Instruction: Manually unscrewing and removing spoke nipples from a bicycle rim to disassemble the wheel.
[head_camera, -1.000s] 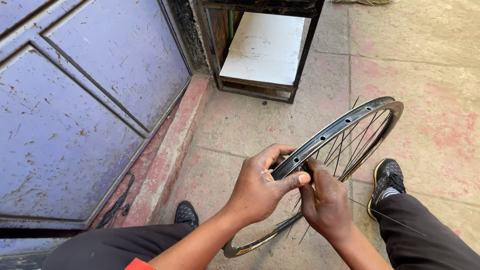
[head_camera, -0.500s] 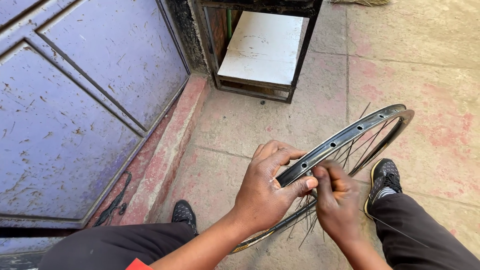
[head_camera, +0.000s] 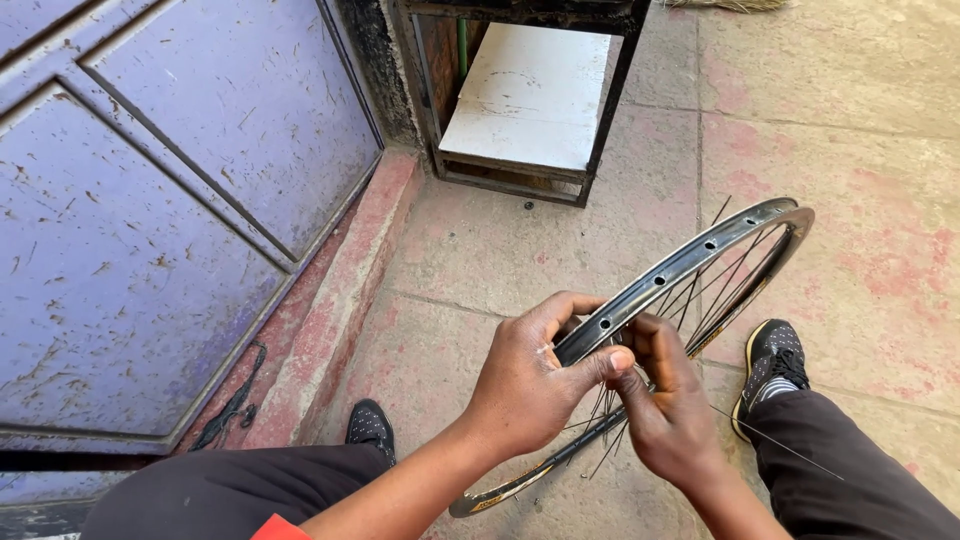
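Step in hand: You are working on the spokes of a bicycle rim (head_camera: 690, 265); I judge you are seating or threading one spoke at a hole in the rim wall.
Door: At your 9 to 11 o'clock stands a purple metal door (head_camera: 150, 200), with a reddish step (head_camera: 330, 320) under it.
Black scrap: At 8 o'clock, beside the step, a small black strip (head_camera: 232, 402) lies on the floor.
Left shoe: At 6 o'clock, a black shoe (head_camera: 370, 425) shows above your left leg.
Left hand: Your left hand (head_camera: 530, 385) is closed around the rim, thumb pressed on its outer face, the other fingers curled behind it. The grip looks firm.
Cabinet: At 12 o'clock is a dark metal frame with a white shelf (head_camera: 530, 95).
Rim: It is tilted, running from 6 o'clock up to 2 o'clock, off the ground at the far end.
Right hand: Your right hand (head_camera: 665, 410) is nearly closed, the fingertips pinching something thin among the spokes (head_camera: 725, 275); what exactly, I cannot tell.
Loose spoke: One thin wire (head_camera: 790, 450) lies across your right leg, at 4 o'clock.
Right shoe: Black and white shoe (head_camera: 770, 365) at 3 o'clock.
Next move: It calls for a steady left hand and a fine turn of the right fingertips.
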